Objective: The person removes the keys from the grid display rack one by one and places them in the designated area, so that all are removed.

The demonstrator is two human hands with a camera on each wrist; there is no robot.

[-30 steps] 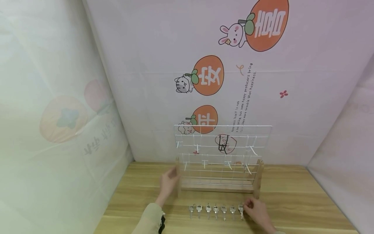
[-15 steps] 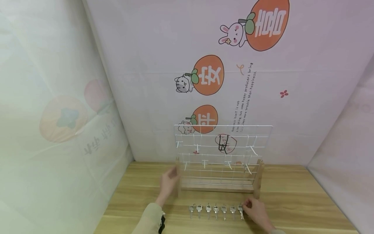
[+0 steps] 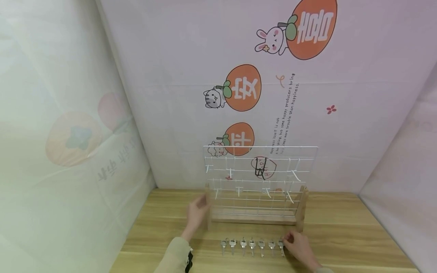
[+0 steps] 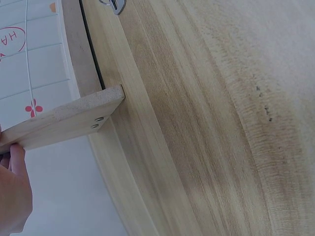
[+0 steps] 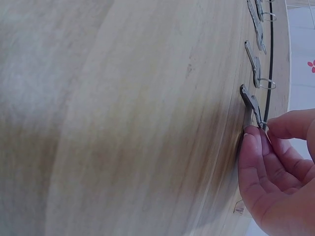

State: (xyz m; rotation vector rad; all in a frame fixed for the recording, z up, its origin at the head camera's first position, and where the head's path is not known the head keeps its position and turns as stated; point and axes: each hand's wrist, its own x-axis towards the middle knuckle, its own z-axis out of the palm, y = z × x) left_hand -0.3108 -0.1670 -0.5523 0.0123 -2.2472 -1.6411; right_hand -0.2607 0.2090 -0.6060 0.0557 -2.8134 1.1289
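Note:
A white wire grid rack with a wooden stand [image 3: 252,219] stands upright on the table, with several white hooks on its grid. My left hand [image 3: 197,213] grips the left wooden post, and in the left wrist view its fingers [image 4: 18,158] lie against that post [image 4: 64,118]. Several silver keys lie in a row in front of the rack. At the row's right end, my right hand [image 3: 298,245] pinches the small ring of the last key [image 3: 281,243]. From the right wrist view, this key [image 5: 252,104] tilts up from the wood, its ring partly hidden by the fingertips.
The wood-grain table [image 3: 345,227] runs up to white printed cloth walls at the back [image 3: 358,76] and both sides. A black hook piece [image 3: 260,168] hangs on the upper grid. The right post [image 3: 302,208] stands just behind my right hand.
The key at the right end shifts very slightly left with my right hand. My left hand stays at the post, and the rack and other keys keep their places.

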